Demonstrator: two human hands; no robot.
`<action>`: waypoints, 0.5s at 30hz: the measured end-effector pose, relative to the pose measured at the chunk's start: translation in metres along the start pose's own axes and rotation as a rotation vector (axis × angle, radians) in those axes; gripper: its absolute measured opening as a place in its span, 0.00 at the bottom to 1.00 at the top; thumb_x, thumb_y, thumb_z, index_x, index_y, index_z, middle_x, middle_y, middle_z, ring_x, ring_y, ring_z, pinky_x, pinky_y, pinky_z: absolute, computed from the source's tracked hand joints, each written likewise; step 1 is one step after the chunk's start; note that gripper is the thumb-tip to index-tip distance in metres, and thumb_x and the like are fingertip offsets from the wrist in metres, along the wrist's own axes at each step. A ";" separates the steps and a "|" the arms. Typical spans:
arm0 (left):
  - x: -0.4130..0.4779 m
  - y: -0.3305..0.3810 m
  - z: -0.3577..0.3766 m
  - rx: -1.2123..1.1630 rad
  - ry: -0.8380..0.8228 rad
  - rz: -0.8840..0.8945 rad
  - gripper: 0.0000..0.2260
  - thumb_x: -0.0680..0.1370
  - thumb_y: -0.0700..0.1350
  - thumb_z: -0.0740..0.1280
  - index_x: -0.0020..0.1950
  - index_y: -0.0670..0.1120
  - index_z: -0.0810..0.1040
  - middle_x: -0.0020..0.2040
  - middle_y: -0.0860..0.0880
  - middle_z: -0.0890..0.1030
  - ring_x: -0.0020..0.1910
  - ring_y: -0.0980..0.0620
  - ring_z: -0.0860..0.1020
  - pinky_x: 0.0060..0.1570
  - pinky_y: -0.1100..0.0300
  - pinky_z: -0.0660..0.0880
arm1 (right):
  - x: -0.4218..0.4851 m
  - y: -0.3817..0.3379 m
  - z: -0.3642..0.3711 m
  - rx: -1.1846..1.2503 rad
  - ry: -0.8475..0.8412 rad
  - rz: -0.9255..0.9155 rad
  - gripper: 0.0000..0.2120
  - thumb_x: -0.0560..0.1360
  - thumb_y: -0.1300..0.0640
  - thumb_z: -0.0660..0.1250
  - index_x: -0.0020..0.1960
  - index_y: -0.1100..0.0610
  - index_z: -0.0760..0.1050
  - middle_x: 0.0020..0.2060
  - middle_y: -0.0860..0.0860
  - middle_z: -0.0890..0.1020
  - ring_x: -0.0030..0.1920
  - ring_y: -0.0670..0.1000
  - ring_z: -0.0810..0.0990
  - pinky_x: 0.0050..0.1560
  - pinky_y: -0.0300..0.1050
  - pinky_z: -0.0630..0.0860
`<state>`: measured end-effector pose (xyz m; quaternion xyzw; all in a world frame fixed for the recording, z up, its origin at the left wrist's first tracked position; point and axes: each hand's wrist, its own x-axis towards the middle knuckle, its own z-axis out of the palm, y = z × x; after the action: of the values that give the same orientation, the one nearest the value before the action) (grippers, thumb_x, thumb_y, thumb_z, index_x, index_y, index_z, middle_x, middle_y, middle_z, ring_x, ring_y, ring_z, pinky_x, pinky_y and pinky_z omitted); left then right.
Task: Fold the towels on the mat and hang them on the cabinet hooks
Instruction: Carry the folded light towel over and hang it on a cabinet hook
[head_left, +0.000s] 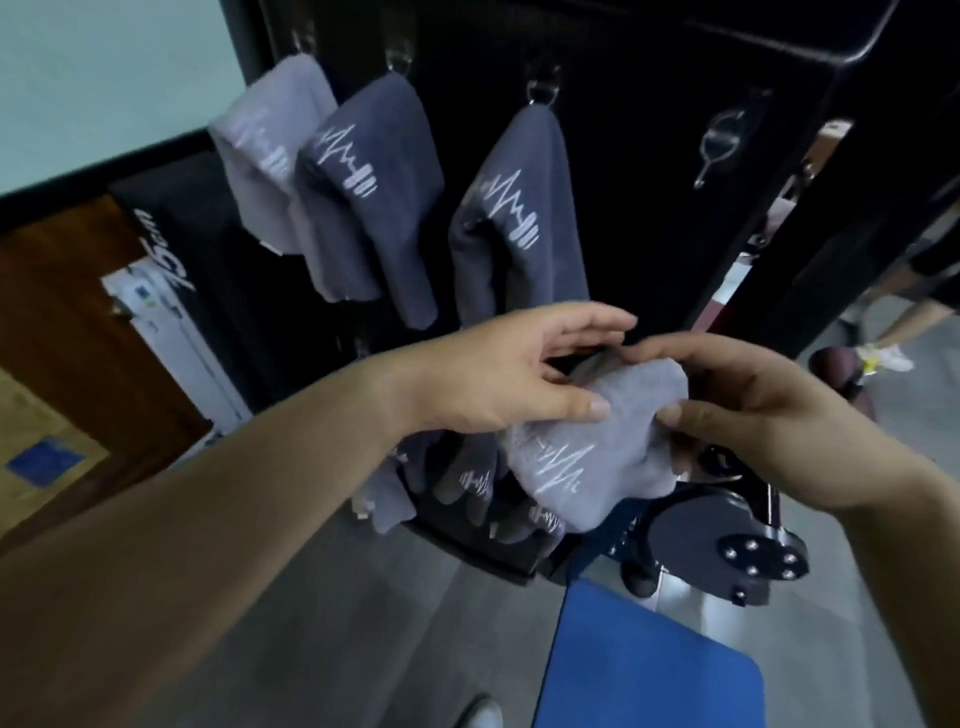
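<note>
A folded light grey towel (592, 447) with a white zigzag logo is held in front of the black cabinet (649, 156). My left hand (514, 369) pinches its upper left edge between thumb and fingers. My right hand (753, 410) grips its right edge, thumb on the front. Three folded towels hang from the upper hooks: a light grey one (265, 156), a dark grey one (374, 197) and another dark grey one (514, 218). To their right an empty clear hook (719, 137) is fixed on the cabinet. Several more towels (467, 488) hang on a lower row, partly hidden behind my hands.
The blue mat (649, 670) lies at the bottom right. A black wheeled base (727, 545) stands by the cabinet foot. A brown wooden panel (67, 312) and a white box (171, 332) are on the left. Another person's legs (883, 332) show at the far right.
</note>
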<state>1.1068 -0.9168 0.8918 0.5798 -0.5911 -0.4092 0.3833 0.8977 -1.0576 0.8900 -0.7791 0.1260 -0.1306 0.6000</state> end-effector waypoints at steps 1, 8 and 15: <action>0.011 0.006 -0.004 -0.020 -0.023 0.007 0.31 0.78 0.38 0.71 0.79 0.49 0.64 0.75 0.53 0.70 0.73 0.65 0.67 0.70 0.64 0.69 | 0.005 -0.003 -0.010 0.023 0.005 -0.016 0.19 0.75 0.67 0.65 0.64 0.57 0.77 0.56 0.56 0.84 0.52 0.57 0.84 0.45 0.50 0.83; 0.077 0.028 -0.006 -0.308 0.197 0.061 0.15 0.81 0.48 0.65 0.67 0.48 0.77 0.63 0.47 0.81 0.65 0.50 0.78 0.69 0.47 0.73 | 0.039 -0.024 -0.058 0.157 0.038 -0.097 0.21 0.74 0.63 0.68 0.68 0.58 0.76 0.53 0.59 0.83 0.50 0.59 0.82 0.46 0.47 0.81; 0.104 0.034 -0.013 -0.322 0.433 0.001 0.09 0.79 0.50 0.70 0.45 0.48 0.73 0.43 0.51 0.77 0.45 0.56 0.75 0.49 0.58 0.73 | 0.066 -0.026 -0.079 0.192 0.175 -0.116 0.18 0.70 0.61 0.71 0.60 0.54 0.79 0.45 0.54 0.84 0.47 0.57 0.80 0.52 0.55 0.75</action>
<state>1.1022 -1.0214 0.9261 0.5849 -0.4229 -0.3642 0.5885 0.9324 -1.1452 0.9382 -0.7096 0.1196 -0.2440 0.6502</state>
